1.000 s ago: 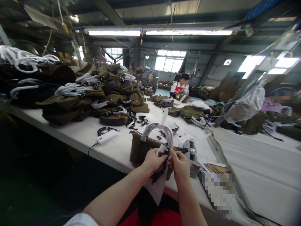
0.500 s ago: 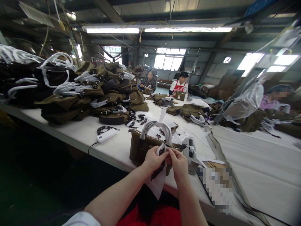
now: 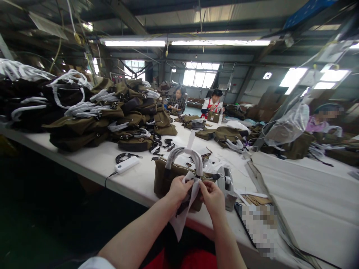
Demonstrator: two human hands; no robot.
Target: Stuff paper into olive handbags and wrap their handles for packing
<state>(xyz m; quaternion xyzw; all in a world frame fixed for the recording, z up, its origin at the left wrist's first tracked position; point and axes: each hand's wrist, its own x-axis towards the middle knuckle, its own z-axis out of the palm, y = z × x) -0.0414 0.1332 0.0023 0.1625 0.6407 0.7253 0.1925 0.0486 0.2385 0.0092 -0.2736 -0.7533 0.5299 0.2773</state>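
An olive-brown handbag (image 3: 162, 177) stands at the table's front edge, its arched handles (image 3: 178, 153) wrapped in white material. My left hand (image 3: 181, 188) pinches a white wrapping sheet (image 3: 179, 224) just below the handle's right base. Close beside it, my right hand (image 3: 211, 192) has thumb and fingers pressed together on the sheet's right edge. The sheet hangs down in a point in front of the bag. Part of a dark patterned piece shows behind the fingers, mostly hidden by them.
A big pile of olive bags (image 3: 81, 129) covers the table's left. A white device (image 3: 127, 164) with a cable lies left of the handbag. A grey box (image 3: 230, 194) and a phone-like flat object (image 3: 256, 228) are at right. Several people sit farther back.
My hands have moved slightly apart. The white sheet now shows between them, and its lower point has shifted left. The view has tilted slightly upward.
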